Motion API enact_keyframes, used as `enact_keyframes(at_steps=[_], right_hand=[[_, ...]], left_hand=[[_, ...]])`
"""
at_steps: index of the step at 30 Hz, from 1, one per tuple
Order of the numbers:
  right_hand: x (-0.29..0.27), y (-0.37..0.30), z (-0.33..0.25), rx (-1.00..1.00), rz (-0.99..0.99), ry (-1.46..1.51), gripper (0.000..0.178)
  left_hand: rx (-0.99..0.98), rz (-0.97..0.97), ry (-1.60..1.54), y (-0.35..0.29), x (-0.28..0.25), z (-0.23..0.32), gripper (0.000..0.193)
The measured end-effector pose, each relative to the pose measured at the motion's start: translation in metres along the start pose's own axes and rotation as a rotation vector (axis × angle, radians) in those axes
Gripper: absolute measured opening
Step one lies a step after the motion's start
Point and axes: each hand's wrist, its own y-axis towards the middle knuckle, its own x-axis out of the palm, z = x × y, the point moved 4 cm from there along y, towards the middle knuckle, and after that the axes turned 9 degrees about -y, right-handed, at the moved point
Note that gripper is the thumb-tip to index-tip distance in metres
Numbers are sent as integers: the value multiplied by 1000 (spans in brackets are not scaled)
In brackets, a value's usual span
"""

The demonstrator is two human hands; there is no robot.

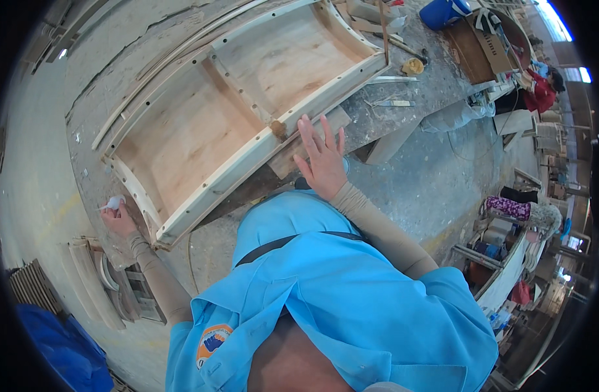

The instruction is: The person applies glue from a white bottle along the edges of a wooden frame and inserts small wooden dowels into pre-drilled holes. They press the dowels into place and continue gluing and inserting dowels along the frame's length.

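A curved wooden frame with panels [237,147] lies across the workbench, divided by a crossbar and dotted with dark holes along its rails. At its lower left corner, my left hand [120,222] is closed around a small white squeeze bottle [116,202] with a thin nozzle pointing left. My right hand [324,162] has its fingers spread, over a short wooden board [339,122] beside the frame's near rail. Whether the palm presses on the board cannot be made out. Just left of those fingertips, a brown patch [278,129] marks the rail where the crossbar meets it.
Long thin curved strips [162,75] lie along the frame's far side. A hammer [409,49], a yellow roll [412,66] and a blue bucket [444,13] stand to the upper right. Curved wooden pieces [94,284] lean at lower left. Another person in red [540,90] is at far right.
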Motion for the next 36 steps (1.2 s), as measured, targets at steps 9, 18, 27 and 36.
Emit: enact_keyframes(at_steps=[9, 18, 27, 36], right_hand=[[-48, 23, 108, 121, 357, -11, 38], [-10, 80, 318, 343, -5, -110, 26], [7, 117, 343, -18, -197, -305, 32], [-25, 84, 331, -54, -210, -252, 29]], left_hand=[[22, 155, 266, -40, -14, 48, 66], [193, 265, 265, -73, -49, 150, 53], [283, 218, 371, -129, 16, 273, 46], [383, 87, 425, -149, 70, 310, 40]])
